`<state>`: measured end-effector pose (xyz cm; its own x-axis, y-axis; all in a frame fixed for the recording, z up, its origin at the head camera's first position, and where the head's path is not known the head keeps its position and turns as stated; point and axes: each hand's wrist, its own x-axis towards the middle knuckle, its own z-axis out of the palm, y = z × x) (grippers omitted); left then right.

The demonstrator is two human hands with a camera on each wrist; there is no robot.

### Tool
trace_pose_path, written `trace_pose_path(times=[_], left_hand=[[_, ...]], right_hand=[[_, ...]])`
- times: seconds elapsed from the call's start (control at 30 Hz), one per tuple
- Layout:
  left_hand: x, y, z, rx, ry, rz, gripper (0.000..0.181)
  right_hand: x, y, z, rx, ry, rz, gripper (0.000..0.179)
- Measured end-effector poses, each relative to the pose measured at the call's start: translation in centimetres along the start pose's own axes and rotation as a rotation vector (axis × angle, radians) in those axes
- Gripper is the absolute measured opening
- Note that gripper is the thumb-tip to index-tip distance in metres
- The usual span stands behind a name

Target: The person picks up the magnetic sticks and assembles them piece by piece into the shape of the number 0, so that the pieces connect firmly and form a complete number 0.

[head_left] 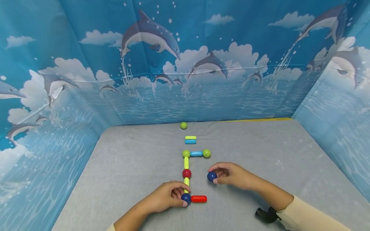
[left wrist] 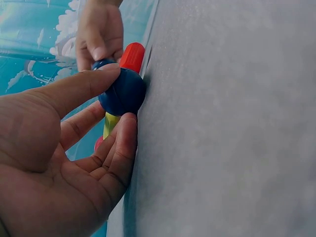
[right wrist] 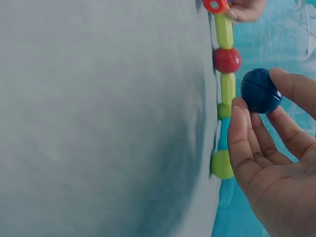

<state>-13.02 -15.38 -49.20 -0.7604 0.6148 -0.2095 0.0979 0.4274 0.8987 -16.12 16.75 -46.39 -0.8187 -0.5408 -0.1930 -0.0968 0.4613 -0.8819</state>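
My left hand [head_left: 164,196] pinches a dark blue ball [head_left: 186,199] at the near end of a chain of rods and balls. From that ball a red rod [head_left: 199,199] points right, and a yellow-green rod [head_left: 186,185] leads up to a red ball [head_left: 186,173]. Beyond it, another yellow-green rod [head_left: 186,163] joins a green ball [head_left: 186,154], then a blue rod [head_left: 196,153] and a second green ball [head_left: 206,153]. Between thumb and fingers, my right hand [head_left: 233,175] holds another dark blue ball [right wrist: 261,91], apart from the chain and right of it.
Farther back on the grey cloth [head_left: 130,160] lie a loose yellow-green rod [head_left: 190,137] and a blue rod [head_left: 190,141], side by side. A loose green ball [head_left: 183,125] sits near the back edge. Dolphin-printed curtains [head_left: 173,102] enclose the back and sides.
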Motion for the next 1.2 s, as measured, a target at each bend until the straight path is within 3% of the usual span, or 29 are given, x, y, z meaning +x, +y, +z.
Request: trace_pose_path(times=[0.33, 0.87, 1.2], left_hand=[[0.0, 0.3, 0.2, -0.017, -0.002, -0.01, 0.032], [0.1, 0.4, 0.5, 0.002, 0.011, -0.013, 0.032], [0.3, 0.6, 0.6, 0.004, 0.017, -0.019, 0.032]], right_hand=[[-2.0, 0.4, 2.0, 0.01, -0.083, 0.001, 0.033], [-2.8, 1.1, 2.7, -0.071, -0.097, -0.03, 0.027], [-2.8, 1.1, 2.9, -0.059, -0.102, -0.051, 0.026]])
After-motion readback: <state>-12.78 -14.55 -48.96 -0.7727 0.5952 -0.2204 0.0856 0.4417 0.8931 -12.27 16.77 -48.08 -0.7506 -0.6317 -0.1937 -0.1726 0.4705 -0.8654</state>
